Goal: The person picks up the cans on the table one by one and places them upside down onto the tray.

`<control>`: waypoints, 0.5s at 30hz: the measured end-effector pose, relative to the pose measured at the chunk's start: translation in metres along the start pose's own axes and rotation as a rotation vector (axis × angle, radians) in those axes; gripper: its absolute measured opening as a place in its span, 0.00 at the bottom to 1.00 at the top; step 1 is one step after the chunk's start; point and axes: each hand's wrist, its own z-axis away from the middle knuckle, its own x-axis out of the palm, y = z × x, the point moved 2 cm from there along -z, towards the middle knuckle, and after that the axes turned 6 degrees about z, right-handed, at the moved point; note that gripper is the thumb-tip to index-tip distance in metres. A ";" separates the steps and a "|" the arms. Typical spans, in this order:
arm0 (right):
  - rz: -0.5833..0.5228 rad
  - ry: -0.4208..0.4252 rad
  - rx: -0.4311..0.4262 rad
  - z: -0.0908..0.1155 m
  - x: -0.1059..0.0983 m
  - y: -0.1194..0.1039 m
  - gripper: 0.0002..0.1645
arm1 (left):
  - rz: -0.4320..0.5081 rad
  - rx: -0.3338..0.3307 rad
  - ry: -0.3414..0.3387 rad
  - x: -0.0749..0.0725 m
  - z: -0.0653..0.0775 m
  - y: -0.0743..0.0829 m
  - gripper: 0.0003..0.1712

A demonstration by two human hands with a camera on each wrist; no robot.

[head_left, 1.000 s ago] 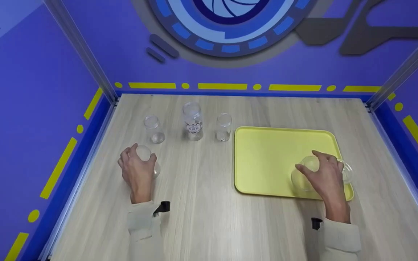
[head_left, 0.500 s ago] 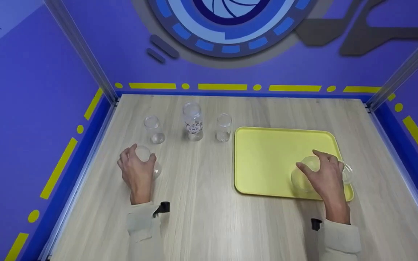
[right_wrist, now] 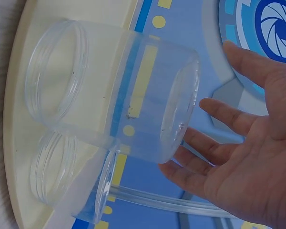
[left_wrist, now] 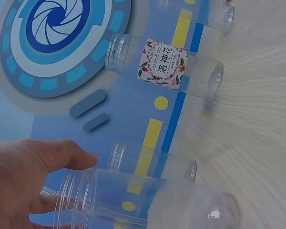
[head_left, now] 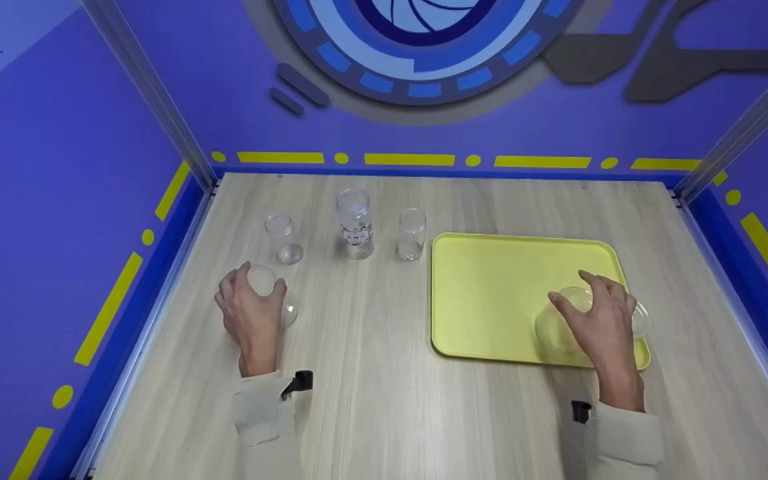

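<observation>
My left hand (head_left: 252,320) grips a clear jar (left_wrist: 176,202) by its threaded neck. The jar stands upright on the wooden table (head_left: 371,400), its mouth at the top. My right hand (head_left: 601,327) is above the yellow tray (head_left: 491,287), its fingers spread. Below and beside them, a wide clear jar (right_wrist: 114,88) stands upside down, threaded mouth on the tray. In the right wrist view the fingers are spread near its base, and whether a fingertip touches it I cannot tell. A smaller inverted jar (right_wrist: 55,169) stands beside it, partly behind my right hand in the head view.
Toward the back stand a tall clear jar with a floral label (left_wrist: 163,64), a slim clear jar (head_left: 412,233) to its right and another clear jar (head_left: 282,237) to its left. Blue-violet panels (head_left: 384,140) bound the table at the back and both sides.
My right hand's fingers have shifted slightly up and to the right, off the wide jar's base. The left hand has barely moved. The jars and tray stay put.
</observation>
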 end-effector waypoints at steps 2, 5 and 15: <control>-0.004 0.007 0.003 0.000 0.000 0.000 0.43 | 0.006 -0.001 -0.001 0.000 0.000 0.001 0.39; -0.015 0.014 0.010 0.000 -0.001 -0.001 0.43 | 0.022 -0.002 -0.003 0.000 0.001 0.003 0.39; -0.060 0.042 0.015 -0.002 -0.002 -0.005 0.40 | 0.080 0.000 0.002 0.001 0.002 0.007 0.40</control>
